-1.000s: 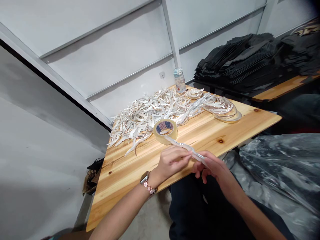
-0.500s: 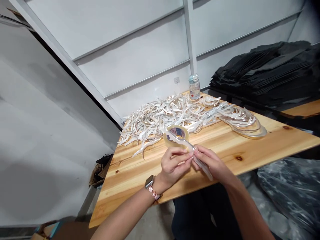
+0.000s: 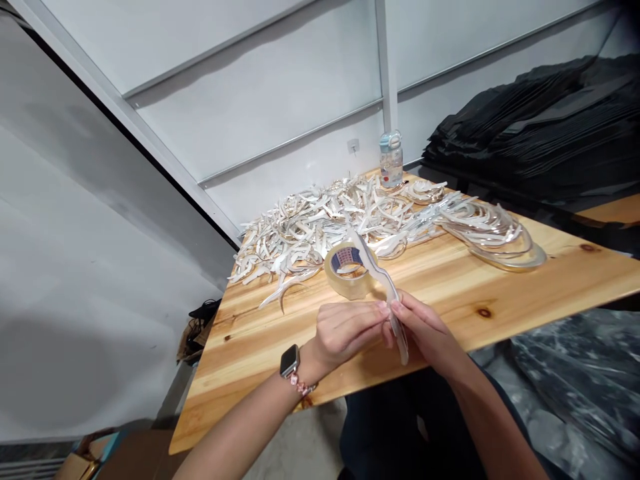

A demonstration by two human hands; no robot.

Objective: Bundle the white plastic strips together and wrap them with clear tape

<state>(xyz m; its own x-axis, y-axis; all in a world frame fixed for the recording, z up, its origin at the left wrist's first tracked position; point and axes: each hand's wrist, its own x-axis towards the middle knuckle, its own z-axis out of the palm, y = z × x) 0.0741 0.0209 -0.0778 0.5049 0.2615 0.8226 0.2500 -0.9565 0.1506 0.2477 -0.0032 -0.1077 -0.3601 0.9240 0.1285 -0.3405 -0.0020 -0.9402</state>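
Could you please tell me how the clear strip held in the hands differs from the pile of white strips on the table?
The clear strip is single, see-through and lifted off the table, pinched by the left hand and right hand. The pile of white strips is many pieces, opaque and lying loose behind the tape roll. Both are long, narrow and curved.

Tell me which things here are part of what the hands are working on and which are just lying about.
In hand:
left hand
right hand
clear plastic strip, pinched by both hands

Lying about:
tape roll
pile of white strips
stack of clear curved pieces
water bottle
black stack
wooden table
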